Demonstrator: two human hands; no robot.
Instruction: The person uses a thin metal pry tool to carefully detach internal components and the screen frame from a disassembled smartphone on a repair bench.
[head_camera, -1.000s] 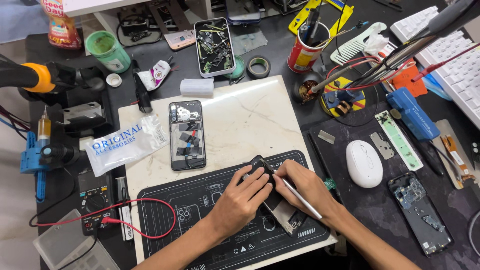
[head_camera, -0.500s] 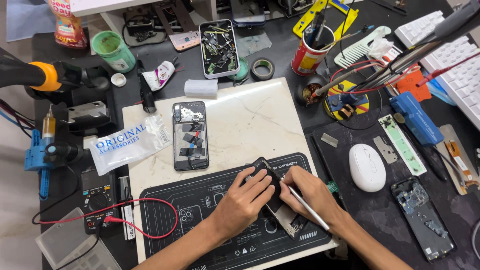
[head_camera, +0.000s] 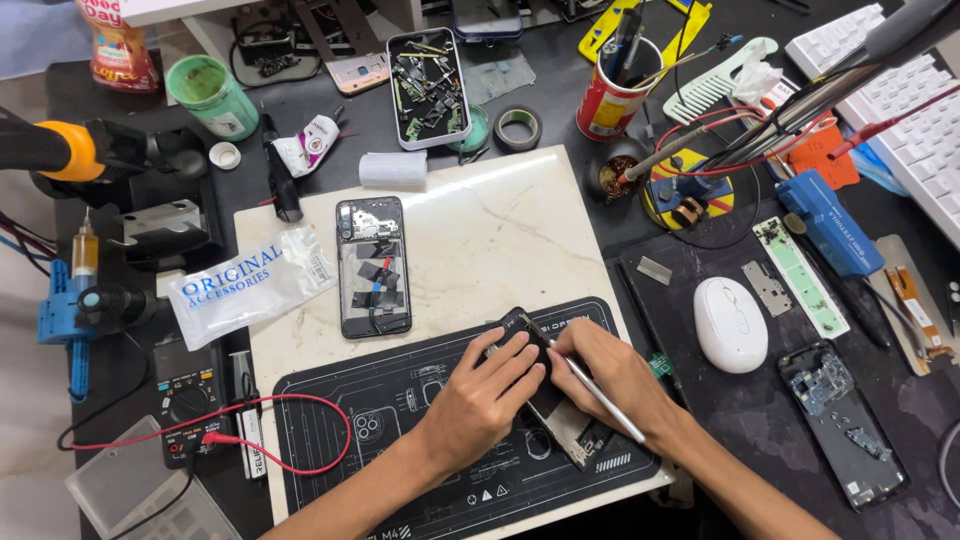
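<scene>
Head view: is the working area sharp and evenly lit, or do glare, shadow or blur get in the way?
Head view: sharp across the bench, no motion blur on the left hand or right hand; light is even, shadows soft; mild sheen on the marble slab without washing it out; the dark part under the fingers shows little detail; slight wide-angle bending at the edges.

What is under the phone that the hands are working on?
A black mat with white drawings lies under the phone. The left hand and right hand cover the phone's middle, hiding that part.

Clear plastic packet (head_camera: 250, 283), blue lettering
</scene>
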